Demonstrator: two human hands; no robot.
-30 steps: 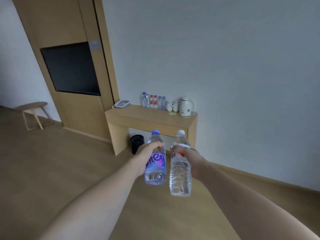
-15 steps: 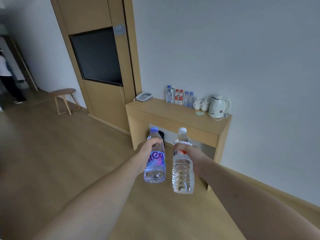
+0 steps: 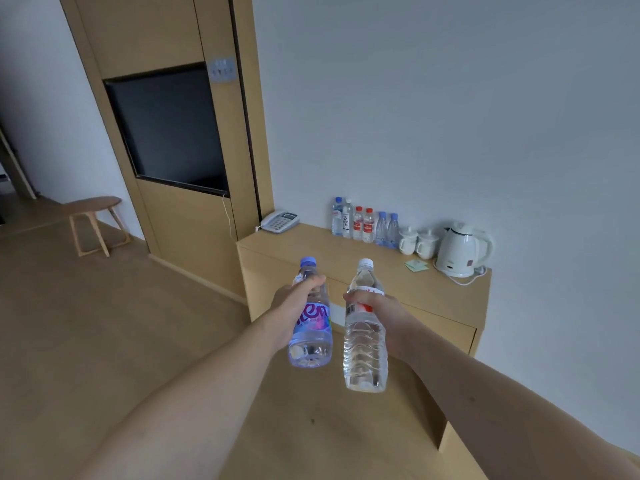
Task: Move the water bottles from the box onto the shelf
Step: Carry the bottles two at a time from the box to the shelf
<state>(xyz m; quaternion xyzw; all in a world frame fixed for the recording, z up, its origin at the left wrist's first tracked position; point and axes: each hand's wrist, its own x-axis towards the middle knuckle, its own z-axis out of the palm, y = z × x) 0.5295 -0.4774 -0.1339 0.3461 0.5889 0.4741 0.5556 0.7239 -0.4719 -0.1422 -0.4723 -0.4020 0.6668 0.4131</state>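
Observation:
My left hand grips a blue-capped bottle with a purple label around its upper body. Beside it, my right hand holds a clear white-capped bottle with a red label. Both bottles are upright in the air in front of the wooden shelf. Several water bottles stand in a row at the back of the shelf against the wall. The box is out of view.
On the shelf are a telephone at the left, two white cups, a white kettle with its cord, and a small green packet. A wooden panel with a dark screen rises to the left; a stool stands further left.
The shelf has come much closer and larger in view as I walked toward it. Both hands kept their grip on the bottles.

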